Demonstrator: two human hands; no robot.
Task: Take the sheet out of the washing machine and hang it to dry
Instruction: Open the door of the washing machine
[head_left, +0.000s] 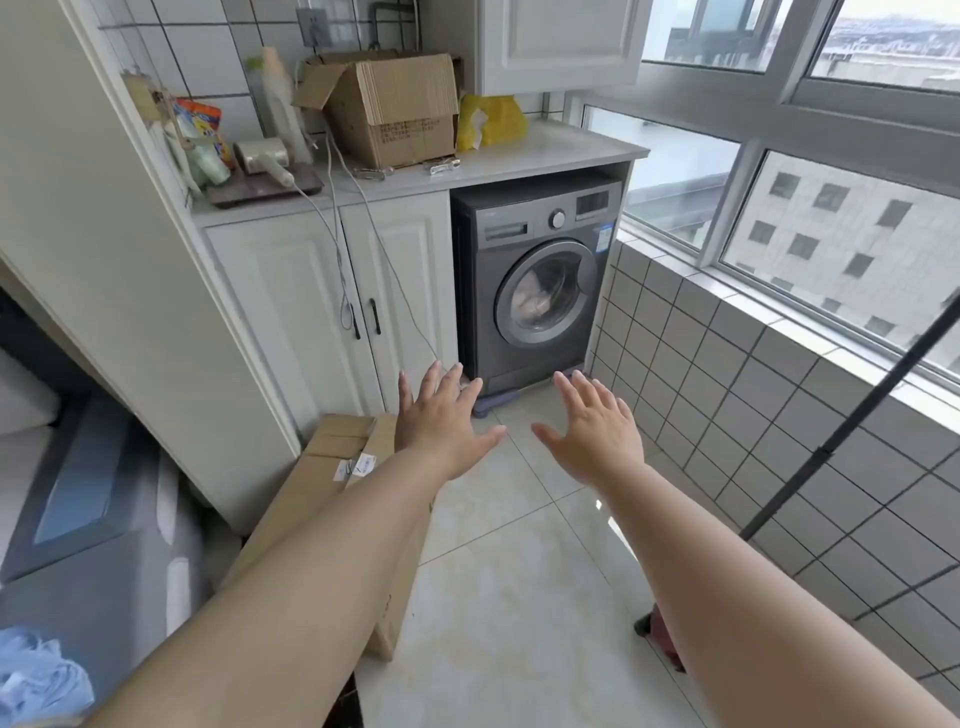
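Both hands reach out flat over the shiny floor tiles, the left hand (441, 421) and right hand (597, 431) each with an open grip, holding nothing. The grey metal washing machine (540, 280) has its round glass door shut. A pale, crumpled sheet (537, 301) sits inside.

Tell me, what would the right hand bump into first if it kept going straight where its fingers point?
Probably the washing machine, near its base; the right hand has only bare floor before it. Depth is hard to judge.
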